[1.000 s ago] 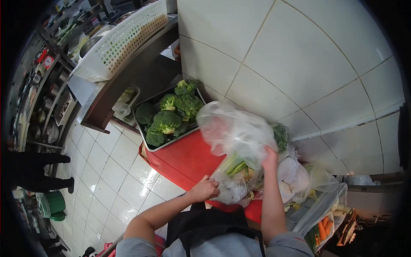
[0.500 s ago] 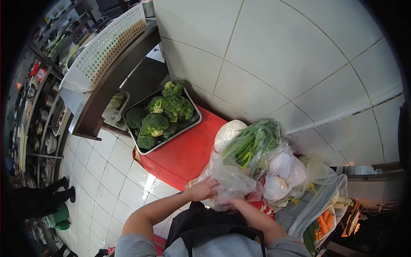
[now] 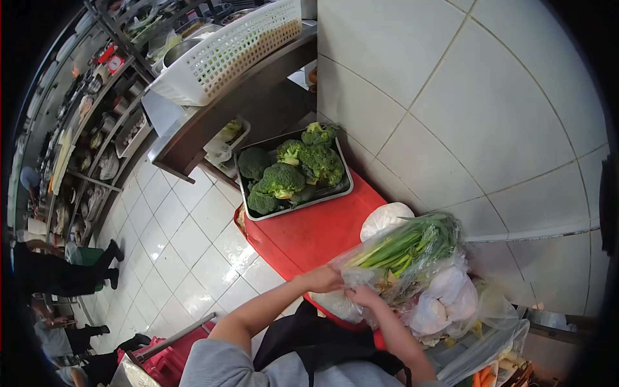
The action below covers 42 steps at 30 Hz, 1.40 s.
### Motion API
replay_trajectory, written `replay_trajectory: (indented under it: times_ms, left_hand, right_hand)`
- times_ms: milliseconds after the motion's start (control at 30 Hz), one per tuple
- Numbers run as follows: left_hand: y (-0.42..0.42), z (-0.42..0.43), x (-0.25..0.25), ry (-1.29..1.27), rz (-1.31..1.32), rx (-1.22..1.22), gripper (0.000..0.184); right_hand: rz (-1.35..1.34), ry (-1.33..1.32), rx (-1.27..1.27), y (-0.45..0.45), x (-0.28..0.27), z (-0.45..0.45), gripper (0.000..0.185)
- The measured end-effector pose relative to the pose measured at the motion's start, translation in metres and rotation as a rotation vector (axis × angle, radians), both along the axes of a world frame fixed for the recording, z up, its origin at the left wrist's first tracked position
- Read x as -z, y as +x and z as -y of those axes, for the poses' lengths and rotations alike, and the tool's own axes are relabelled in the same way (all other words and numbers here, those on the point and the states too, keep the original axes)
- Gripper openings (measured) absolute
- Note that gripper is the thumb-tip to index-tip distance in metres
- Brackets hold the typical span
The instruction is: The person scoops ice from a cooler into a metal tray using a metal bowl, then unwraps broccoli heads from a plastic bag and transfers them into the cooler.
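A clear plastic bag of green onions (image 3: 412, 248) lies slantwise at the right end of a red surface (image 3: 293, 242). At its near-left end, my left hand (image 3: 324, 279) is closed on the bag's edge, fingertips partly hidden by the plastic. My right hand (image 3: 363, 297), a little lower and to the right, pinches the same end of the bag. Under my hands lies another crumpled clear bag (image 3: 338, 306). A white bundle (image 3: 387, 220) sits behind the onions, and a knotted white plastic bag (image 3: 445, 300) lies to their right.
A metal tray (image 3: 298, 208) of broccoli (image 3: 284, 180) stands on the red surface by the tiled wall (image 3: 464, 129). A white perforated basket (image 3: 225, 64) rests on the counter above. Carrots (image 3: 483, 376) show at lower right. People in dark clothes (image 3: 64, 269) are at far left.
My hands have moved from the crumpled clear bag to the end of the green onion bag, which now lies more exposed. The view has shifted, with things appearing further right and more people visible.
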State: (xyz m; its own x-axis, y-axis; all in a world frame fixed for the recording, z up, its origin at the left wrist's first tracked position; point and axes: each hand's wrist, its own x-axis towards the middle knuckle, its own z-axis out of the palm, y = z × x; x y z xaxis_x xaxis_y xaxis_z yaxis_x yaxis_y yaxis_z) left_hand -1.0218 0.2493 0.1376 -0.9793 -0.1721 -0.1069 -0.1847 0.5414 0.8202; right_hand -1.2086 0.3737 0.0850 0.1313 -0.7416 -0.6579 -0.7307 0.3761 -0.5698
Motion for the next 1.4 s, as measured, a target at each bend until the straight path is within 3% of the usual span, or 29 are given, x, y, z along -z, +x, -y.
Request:
replay_trajectory:
  times_ms: [67, 100, 133, 167, 200, 233, 267, 300, 367, 400, 467, 533, 633, 700, 767, 833, 933, 1033, 1100, 1167, 1233, 1300, 1333, 1367, 1400]
  left_hand:
    - [0.027, 0.021, -0.026, 0.016, -0.334, -0.571, 0.015]
    - [0.047, 0.035, -0.035, -0.129, -0.274, -0.850, 0.020]
    - [0.070, 0.049, -0.017, -0.256, -0.246, -1.134, 0.023]
    - [0.086, 0.062, -0.006, 0.011, -0.330, -1.568, 0.025]
    - [0.126, 0.081, 0.054, -0.156, -0.229, -1.758, 0.022]
    - [0.144, 0.099, 0.060, -0.022, -0.271, -1.911, 0.023]
    - [0.162, 0.112, 0.080, 0.064, -0.093, -2.105, 0.033]
    - [0.176, 0.122, 0.099, 0.125, 0.014, -2.186, 0.040]
    - [0.179, 0.134, 0.086, 0.814, -0.247, -2.150, 0.043]
    - [0.179, 0.137, 0.091, 0.761, -0.228, -2.109, 0.044]
    - [0.179, 0.141, 0.112, 0.659, -0.188, -2.027, 0.049]
    - [0.176, 0.134, 0.121, 0.732, -0.180, -2.054, 0.049]
    - [0.166, 0.113, 0.106, 0.893, -0.231, -1.991, 0.048]
    - [0.161, 0.085, 0.097, 0.887, -0.248, -1.817, 0.053]
    - [0.157, 0.055, 0.103, 0.887, -0.163, -1.773, 0.056]
    - [0.154, 0.023, 0.101, 0.911, -0.187, -1.811, 0.065]
    - [0.166, -0.019, 0.079, 0.967, -0.088, -1.823, 0.065]
    - [0.199, -0.055, 0.074, 1.003, 0.017, -1.794, 0.057]
    - [0.231, -0.070, 0.071, 1.070, 0.068, -1.770, 0.050]
    - [0.273, -0.072, 0.100, 1.211, 0.012, -1.775, 0.042]
    - [0.275, -0.049, 0.080, 1.202, -0.333, -1.929, 0.038]
    - [0.276, -0.024, 0.071, 1.235, -0.352, -1.910, 0.043]
    - [0.273, -0.019, 0.071, 1.246, -0.431, -1.930, 0.046]
    - [0.267, -0.011, 0.068, 1.256, -0.510, -1.943, 0.048]
    - [0.263, -0.006, 0.062, 1.404, -0.724, -1.798, 0.047]
  right_hand:
    - [-0.060, 0.161, -0.245, -0.018, -0.071, 0.032, 0.050]
    - [-0.089, 0.242, -0.368, -0.025, -0.098, 0.041, 0.052]
    - [-0.047, 0.176, -0.309, -0.039, -0.105, 0.042, 0.050]
    - [-0.007, 0.109, -0.253, -0.053, -0.113, 0.044, 0.048]
    - [0.057, 0.054, -0.111, -0.058, -0.137, 0.050, 0.044]
    - [0.123, -0.003, 0.031, -0.060, -0.169, 0.057, 0.040]
    - [0.191, -0.061, 0.173, -0.061, -0.185, 0.064, 0.036]
    - [0.082, -0.193, 0.212, -0.062, -0.185, 0.068, 0.032]
    - [-0.140, -0.456, 0.291, -0.063, -0.178, 0.073, 0.025]
    - [-0.161, -0.550, 0.303, -0.059, -0.160, 0.074, 0.023]
    - [-0.013, -0.347, 0.336, -0.046, -0.097, 0.062, 0.021]
    - [-0.159, -0.166, -0.080, -0.022, -0.046, 0.044, 0.026]
    - [-0.244, -0.093, -0.300, -0.008, -0.009, 0.037, 0.030]
    - [-0.185, 0.020, -0.130, -0.013, -0.089, 0.075, 0.030]
    - [-0.194, -0.041, 0.040, -0.036, -0.151, 0.095, 0.031]
    - [-0.255, -0.236, 0.113, -0.046, -0.207, 0.123, 0.031]
    - [-0.247, -0.604, 0.194, -0.043, -0.222, 0.174, 0.024]
    - [0.066, -0.711, 0.250, -0.026, -0.162, 0.227, 0.021]
    - [0.163, -0.581, 0.335, -0.002, -0.099, 0.257, 0.025]
    - [-0.061, -0.546, 0.271, 0.025, -0.037, 0.268, 0.036]
    - [-0.235, -0.535, 0.215, 0.053, 0.023, 0.256, 0.043]
    - [-0.149, -0.194, 0.296, 0.076, 0.043, 0.239, 0.045]
    - [-0.176, -0.349, 0.412, 0.087, 0.043, 0.223, 0.045]
    - [-0.108, -0.336, 0.459, 0.087, 0.047, 0.214, 0.045]
    - [-0.047, -0.339, 0.480, 0.087, 0.053, 0.207, 0.044]
